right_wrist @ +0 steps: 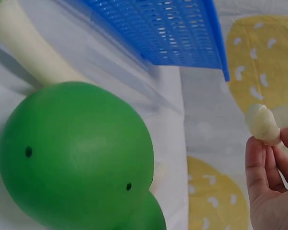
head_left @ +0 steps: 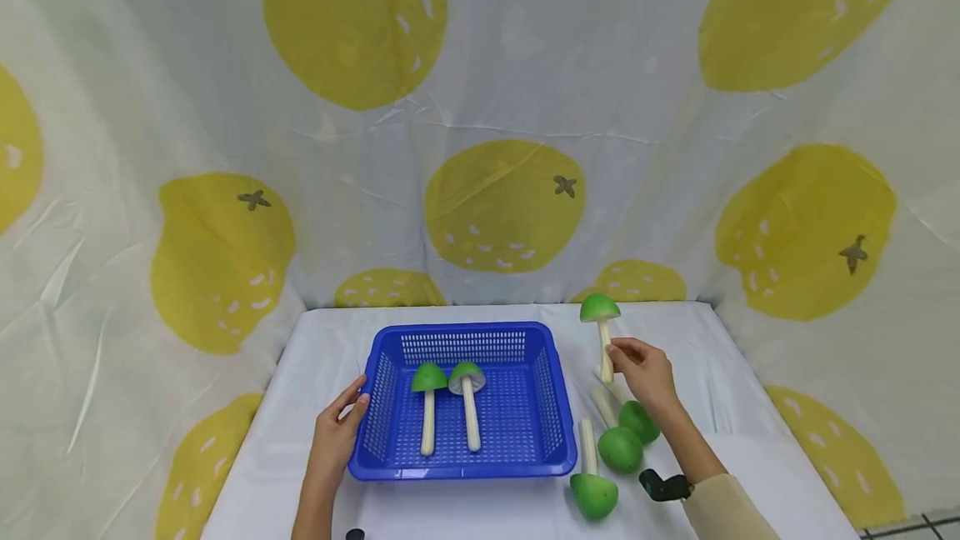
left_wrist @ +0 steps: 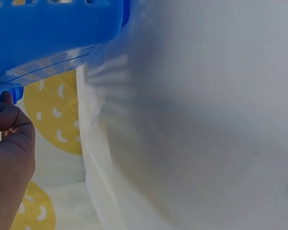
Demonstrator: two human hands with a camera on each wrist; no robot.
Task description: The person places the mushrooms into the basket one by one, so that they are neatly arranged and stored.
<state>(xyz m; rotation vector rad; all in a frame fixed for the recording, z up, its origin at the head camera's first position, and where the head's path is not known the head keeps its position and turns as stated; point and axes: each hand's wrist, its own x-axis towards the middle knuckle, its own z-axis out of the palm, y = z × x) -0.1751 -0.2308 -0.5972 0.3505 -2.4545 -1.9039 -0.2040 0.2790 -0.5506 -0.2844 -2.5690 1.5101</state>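
A toy mushroom with a green cap (head_left: 599,307) and pale stem is held upright to the right of the blue basket (head_left: 468,473). My right hand (head_left: 647,372) pinches it by the stem (right_wrist: 263,125) between thumb and fingers. My left hand (head_left: 335,432) grips the basket's left rim; in the left wrist view the thumb and curled fingers (left_wrist: 12,120) meet that edge. Inside the basket lie two more green-capped mushrooms, a left one (head_left: 428,407) and a right one (head_left: 470,411), stems toward me.
Several toy mushrooms lie right of the basket, among them a near one (head_left: 594,496) and a middle one (head_left: 620,449); a green cap (right_wrist: 77,153) looms large in the right wrist view. White cloth (head_left: 450,511) covers the table, and a lemon-print curtain (head_left: 502,107) hangs behind.
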